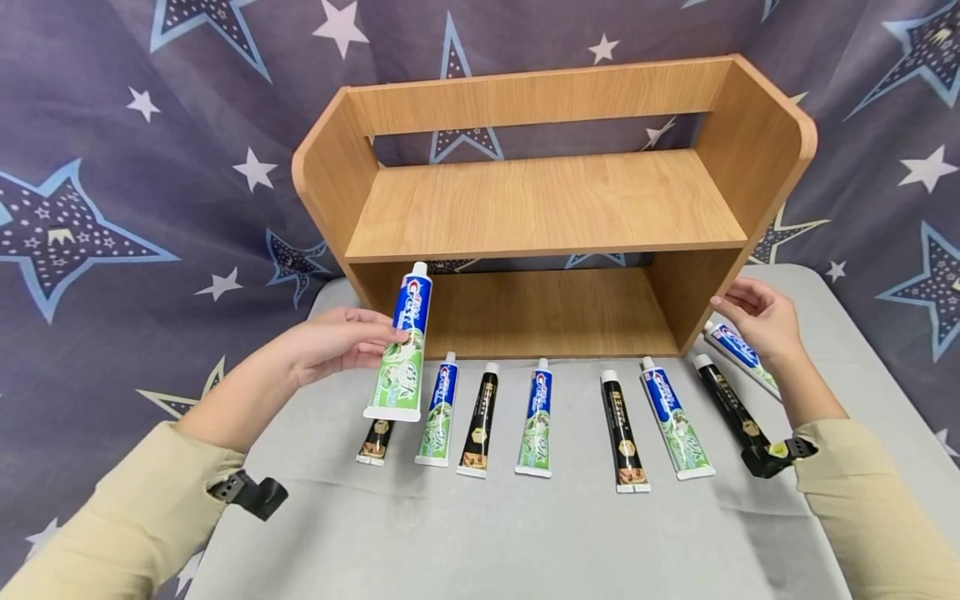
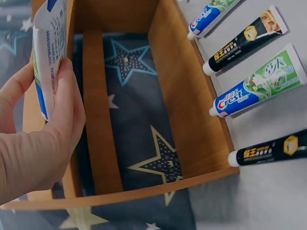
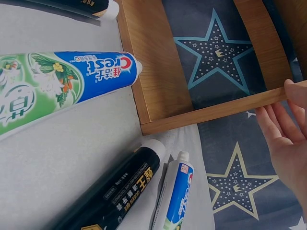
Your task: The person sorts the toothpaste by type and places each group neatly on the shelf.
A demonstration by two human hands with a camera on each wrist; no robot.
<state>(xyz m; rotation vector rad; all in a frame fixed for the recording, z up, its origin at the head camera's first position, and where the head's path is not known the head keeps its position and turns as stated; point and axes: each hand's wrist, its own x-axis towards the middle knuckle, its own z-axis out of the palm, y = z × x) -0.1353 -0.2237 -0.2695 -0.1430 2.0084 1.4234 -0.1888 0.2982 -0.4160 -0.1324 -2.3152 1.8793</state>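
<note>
Pinching a blue-and-green Crest toothpaste tube (image 1: 400, 358) cap-up, a person's left hand (image 1: 337, 344) hovers before the left end of a wooden shelf (image 1: 547, 204). Below this hand, a partly hidden black tube (image 1: 376, 442) lies on a gray table (image 1: 525, 537). Between the hands, three more Crest tubes (image 1: 437, 417) alternate with three more black tubes (image 1: 625, 433), caps pointing toward the shelf. The right hand (image 1: 767, 317) grips the front edge of the shelf's right side panel (image 1: 757, 158), with another Crest tube (image 1: 733, 344) lying partly hidden below that hand.
</note>
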